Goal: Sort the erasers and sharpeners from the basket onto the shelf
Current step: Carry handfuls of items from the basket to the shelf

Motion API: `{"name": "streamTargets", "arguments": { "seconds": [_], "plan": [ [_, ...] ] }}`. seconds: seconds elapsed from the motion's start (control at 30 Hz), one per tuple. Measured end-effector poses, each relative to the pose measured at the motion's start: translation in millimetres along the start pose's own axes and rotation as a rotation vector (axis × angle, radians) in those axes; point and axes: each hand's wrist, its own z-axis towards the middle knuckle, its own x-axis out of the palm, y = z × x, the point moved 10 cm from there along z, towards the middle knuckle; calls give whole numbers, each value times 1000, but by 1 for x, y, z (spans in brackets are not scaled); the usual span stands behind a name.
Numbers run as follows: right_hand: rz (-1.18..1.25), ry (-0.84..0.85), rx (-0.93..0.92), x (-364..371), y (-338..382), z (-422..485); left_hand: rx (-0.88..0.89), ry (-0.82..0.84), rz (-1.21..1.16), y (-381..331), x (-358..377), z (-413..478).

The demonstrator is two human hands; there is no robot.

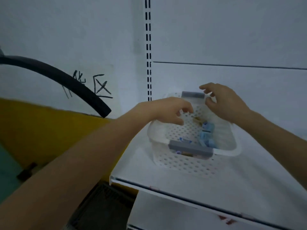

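Basket (182,165) of white perforated plastic, round-cornered, sits on the smooth white shelf (216,183). We see a flat grey bar on two rims: the far handle (192,94) at 12 o'clock and the near handle (191,147) at 6 o'clock. Inside, small blue blocks (206,131) lie heaped toward 3 o'clock, with a tan piece (197,121) just beyond them. They are too blurred for us to tell eraser from sharpener.

Our left hand (166,112) hangs over the rim at 10 o'clock, fingers curled down toward the thumb; we cannot tell whether they pinch anything. Our right hand (227,103) hovers at 1 o'clock beside the far handle, fingers loosely bent and apart, forefinger reaching out, nothing seen in it.

At 9 o'clock of the basket a matte black hose (66,80) curves down across the wall, above a yellow panel (41,130). A slotted upright (148,47) rises at 11 o'clock.
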Motion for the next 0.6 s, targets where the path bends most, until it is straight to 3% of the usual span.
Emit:
{"name": "streamTargets", "arguments": {
  "seconds": [0.13,0.33,0.6],
  "plan": [
    [31,-146,165,-16,-15,-9,103,138,78,-4,18,40],
    [70,-138,306,-14,-24,-15,177,415,118,-8,57,79],
    [67,-77,300,-10,-25,-13,285,272,197,-20,56,86]
  ]
}}
